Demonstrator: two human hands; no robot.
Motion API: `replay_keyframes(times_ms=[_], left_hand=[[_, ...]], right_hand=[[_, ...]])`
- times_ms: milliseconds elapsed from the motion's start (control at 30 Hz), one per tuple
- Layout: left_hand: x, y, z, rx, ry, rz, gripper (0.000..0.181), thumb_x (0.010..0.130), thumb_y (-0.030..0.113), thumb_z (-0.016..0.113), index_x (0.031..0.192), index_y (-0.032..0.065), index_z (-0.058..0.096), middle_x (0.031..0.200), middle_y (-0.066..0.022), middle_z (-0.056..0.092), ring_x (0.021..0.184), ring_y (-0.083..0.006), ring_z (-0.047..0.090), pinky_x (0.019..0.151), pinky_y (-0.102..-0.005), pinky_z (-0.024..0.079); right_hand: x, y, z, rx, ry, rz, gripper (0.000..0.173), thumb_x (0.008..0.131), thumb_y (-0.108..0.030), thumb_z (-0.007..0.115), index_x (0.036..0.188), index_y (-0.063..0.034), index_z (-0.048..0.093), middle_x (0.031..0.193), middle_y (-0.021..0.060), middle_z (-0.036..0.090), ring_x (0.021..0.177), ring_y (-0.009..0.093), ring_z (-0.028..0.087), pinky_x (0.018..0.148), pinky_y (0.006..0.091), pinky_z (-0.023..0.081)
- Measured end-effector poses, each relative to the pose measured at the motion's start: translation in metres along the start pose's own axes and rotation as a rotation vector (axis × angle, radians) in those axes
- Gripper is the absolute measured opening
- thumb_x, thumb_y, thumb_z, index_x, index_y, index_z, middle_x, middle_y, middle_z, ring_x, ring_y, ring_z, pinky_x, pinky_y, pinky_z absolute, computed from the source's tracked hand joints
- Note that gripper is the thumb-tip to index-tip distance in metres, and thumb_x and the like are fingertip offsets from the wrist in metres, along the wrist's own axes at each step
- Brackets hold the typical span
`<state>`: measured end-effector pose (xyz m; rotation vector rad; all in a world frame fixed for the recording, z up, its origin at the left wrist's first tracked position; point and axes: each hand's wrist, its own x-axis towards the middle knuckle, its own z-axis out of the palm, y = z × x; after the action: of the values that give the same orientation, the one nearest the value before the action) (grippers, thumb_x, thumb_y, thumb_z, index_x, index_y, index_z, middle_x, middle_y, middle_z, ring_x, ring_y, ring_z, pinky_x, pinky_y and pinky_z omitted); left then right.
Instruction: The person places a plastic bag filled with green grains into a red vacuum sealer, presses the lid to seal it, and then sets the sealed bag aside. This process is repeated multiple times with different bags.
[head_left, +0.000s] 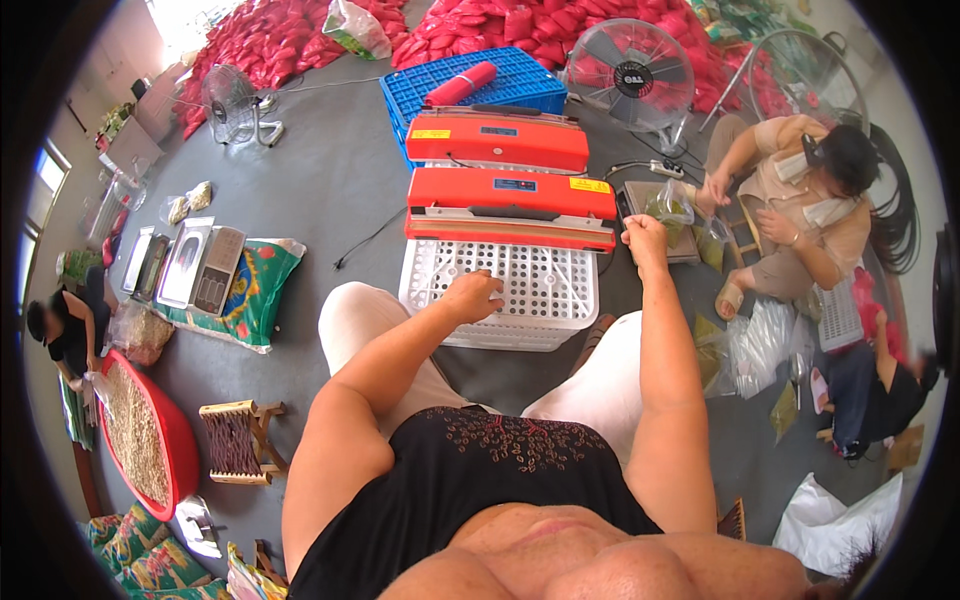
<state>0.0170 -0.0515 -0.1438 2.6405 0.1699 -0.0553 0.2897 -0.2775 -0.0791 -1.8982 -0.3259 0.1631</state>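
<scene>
My left hand (474, 295) is over the front part of an upturned white plastic crate (577, 289), fingers spread, with nothing in it. My right hand (646, 234) is raised just right of the nearer red bag sealer (510, 191); its fingers are bent together, and whether they pinch anything is not plain. The sealer rests on the crate with its dark handle and metal bar towards me. Behind it sits a second red sealer (498, 150). Beyond that, a red plastic roll (461, 84) lies on a blue crate (525, 75). A clear bag of green contents (670, 204) stands on a scale (679, 244) at the right.
A co-worker (810, 187) sits close at the right by the scale. Others are at the far right and the left, beside a red tub (184, 457). Fans (631, 79), a power strip (667, 169), a wooden stool (232, 442), scales (202, 266) and heaped red packets (517, 26) surround the crates.
</scene>
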Motion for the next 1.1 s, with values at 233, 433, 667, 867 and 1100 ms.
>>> replay_keyframes(times_ms=[233,433,667,867,1100], left_hand=[[-0.008,0.012,-0.087,0.221,-0.301,0.067,0.04,0.084,0.032,0.065,0.117,0.0116,0.062,0.112,-0.0133,0.064,0.105,-0.0326,0.059,0.089,-0.0447,0.047],[-0.013,-0.035,-0.063,0.19,-0.107,-0.04,0.033,0.084,0.029,0.064,0.112,0.0107,0.064,0.102,-0.0133,0.067,0.098,-0.0326,0.062,0.085,-0.0444,0.048],[-0.013,-0.032,-0.057,0.007,0.07,-0.055,0.031,0.084,0.029,0.063,0.108,0.0095,0.065,0.087,-0.0131,0.068,0.086,-0.0344,0.065,0.076,-0.045,0.05],[-0.021,-0.038,-0.055,0.181,-0.034,-0.04,0.031,0.083,0.031,0.065,0.107,0.0111,0.065,0.088,-0.0153,0.068,0.088,-0.035,0.064,0.077,-0.0456,0.049],[-0.019,-0.043,-0.05,0.155,-0.027,-0.038,0.032,0.083,0.032,0.065,0.108,0.0119,0.065,0.088,-0.016,0.067,0.089,-0.0352,0.063,0.078,-0.046,0.049]], right_hand=[[0.0,-0.003,-0.002,0.04,-0.018,0.082,0.016,0.086,-0.016,0.063,0.084,-0.0002,0.067,0.066,0.0062,0.063,0.057,0.013,0.058,0.056,0.0281,0.046],[0.001,-0.001,0.001,0.03,-0.066,0.124,0.014,0.088,-0.019,0.061,0.089,-0.0058,0.066,0.068,0.0012,0.063,0.056,0.009,0.056,0.052,0.0237,0.043],[0.005,-0.003,-0.004,0.117,-0.033,0.154,0.013,0.087,-0.018,0.063,0.088,-0.0055,0.066,0.066,0.002,0.062,0.056,0.01,0.057,0.052,0.0241,0.042],[0.003,-0.008,-0.001,0.103,-0.052,0.164,0.013,0.088,-0.021,0.062,0.091,-0.0085,0.066,0.07,-0.0008,0.063,0.059,0.008,0.058,0.053,0.0215,0.043],[0.004,-0.007,-0.003,0.143,-0.036,0.154,0.014,0.087,-0.019,0.063,0.09,-0.0063,0.066,0.067,0.001,0.062,0.056,0.009,0.057,0.052,0.0228,0.042]])
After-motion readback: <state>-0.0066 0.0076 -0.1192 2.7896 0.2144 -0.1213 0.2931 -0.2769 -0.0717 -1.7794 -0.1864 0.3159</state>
